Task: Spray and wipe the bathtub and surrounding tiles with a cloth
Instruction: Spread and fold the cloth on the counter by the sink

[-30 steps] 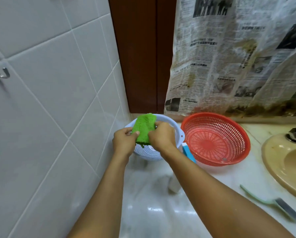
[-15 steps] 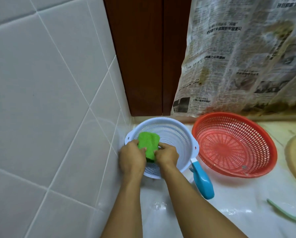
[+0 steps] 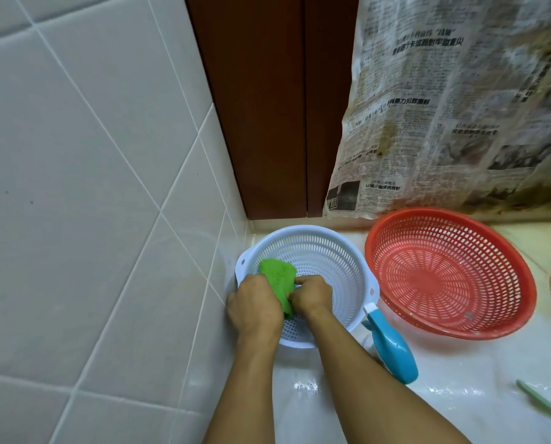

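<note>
So, cloth: a bright green cloth (image 3: pixel 277 274), bunched up, held between both hands over the left part of the white colander, low and centre-left in the frame; whether it touches the colander's wall cannot be told.
Left hand: the left hand (image 3: pixel 254 303) has its back to the camera and its fingers curled round the cloth's left edge, gripping it.
Right hand: the right hand (image 3: pixel 312 294) is closed on the cloth's right edge, with one finger lying along the fabric; its knuckles are just beside the left hand's.
White colander: a round perforated white colander (image 3: pixel 328 251) stands in the corner of the counter, close to the tiled wall, its near rim hidden behind the forearms.
Spray bottle: a blue spray bottle (image 3: pixel 392 350) lies on its side on the counter, its white nozzle end just beside the colander's right handle.
Red basket: a perforated red basket (image 3: pixel 444 277) sits tilted, right of the white colander.
Tiles: pale wall tiles (image 3: pixel 91 171) fill the left of the frame.
Counter: a glossy white counter (image 3: pixel 460 398) with wet glints.
Backdrop: a dark wooden frame (image 3: pixel 267 107) at upper centre; a newspaper-print sheet (image 3: pixel 460 107) hangs at upper right.
Lower right edge: a pale green handle (image 3: pixel 543 402) lies on the counter.
</note>
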The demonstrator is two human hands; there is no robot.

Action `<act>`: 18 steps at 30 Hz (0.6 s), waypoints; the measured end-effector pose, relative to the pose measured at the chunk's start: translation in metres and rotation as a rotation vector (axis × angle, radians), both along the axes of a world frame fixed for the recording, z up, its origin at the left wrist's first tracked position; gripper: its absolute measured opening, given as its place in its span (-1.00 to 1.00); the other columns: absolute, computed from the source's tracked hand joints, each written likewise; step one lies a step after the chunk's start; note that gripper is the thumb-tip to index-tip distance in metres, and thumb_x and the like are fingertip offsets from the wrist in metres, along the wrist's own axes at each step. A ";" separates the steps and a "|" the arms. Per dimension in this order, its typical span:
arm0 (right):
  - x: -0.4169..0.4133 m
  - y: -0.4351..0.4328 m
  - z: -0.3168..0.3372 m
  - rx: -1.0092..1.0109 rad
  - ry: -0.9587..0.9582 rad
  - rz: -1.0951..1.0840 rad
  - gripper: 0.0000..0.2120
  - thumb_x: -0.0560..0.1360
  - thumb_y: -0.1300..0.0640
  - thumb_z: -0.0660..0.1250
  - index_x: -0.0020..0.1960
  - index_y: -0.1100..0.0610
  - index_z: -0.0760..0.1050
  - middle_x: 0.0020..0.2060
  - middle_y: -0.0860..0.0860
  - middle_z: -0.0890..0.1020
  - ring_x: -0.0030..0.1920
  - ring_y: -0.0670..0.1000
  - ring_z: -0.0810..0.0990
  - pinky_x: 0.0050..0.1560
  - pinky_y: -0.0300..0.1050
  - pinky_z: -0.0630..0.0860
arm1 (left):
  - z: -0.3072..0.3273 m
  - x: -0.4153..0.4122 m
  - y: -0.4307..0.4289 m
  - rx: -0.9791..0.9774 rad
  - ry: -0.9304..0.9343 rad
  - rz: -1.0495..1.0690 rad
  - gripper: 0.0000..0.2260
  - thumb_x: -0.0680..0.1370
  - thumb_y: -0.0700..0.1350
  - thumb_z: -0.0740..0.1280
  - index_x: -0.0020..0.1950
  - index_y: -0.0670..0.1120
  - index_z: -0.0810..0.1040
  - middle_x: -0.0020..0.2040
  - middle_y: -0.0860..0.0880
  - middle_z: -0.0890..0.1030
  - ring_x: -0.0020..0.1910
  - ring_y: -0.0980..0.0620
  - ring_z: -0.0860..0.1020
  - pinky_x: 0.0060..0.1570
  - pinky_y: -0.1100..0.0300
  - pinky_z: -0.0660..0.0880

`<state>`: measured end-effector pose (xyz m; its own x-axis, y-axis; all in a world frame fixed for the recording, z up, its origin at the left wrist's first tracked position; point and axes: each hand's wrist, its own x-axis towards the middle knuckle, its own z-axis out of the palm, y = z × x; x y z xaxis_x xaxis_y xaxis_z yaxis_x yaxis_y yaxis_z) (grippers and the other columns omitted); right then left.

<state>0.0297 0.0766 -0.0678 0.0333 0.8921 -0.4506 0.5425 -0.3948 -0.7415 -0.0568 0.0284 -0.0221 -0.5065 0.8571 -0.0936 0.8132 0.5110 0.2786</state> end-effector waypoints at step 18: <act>0.098 -0.150 0.099 0.410 0.370 0.210 -0.67 0.56 0.23 0.41 0.29 0.00 0.59 0.06 -0.19 0.67 0.03 -0.27 0.62 0.06 -0.46 0.48 | 0.015 0.035 -0.134 0.627 -0.708 0.088 -0.74 0.51 -0.31 0.49 0.08 0.03 0.68 -0.02 0.17 0.71 -0.08 0.27 0.66 -0.06 0.46 0.51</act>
<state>0.1273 -0.0733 0.0309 -0.2563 0.9665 -0.0156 0.2542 0.0518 -0.9658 -0.0220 -0.1059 -0.0070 -0.5737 0.8168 0.0605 0.3162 0.1527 0.9363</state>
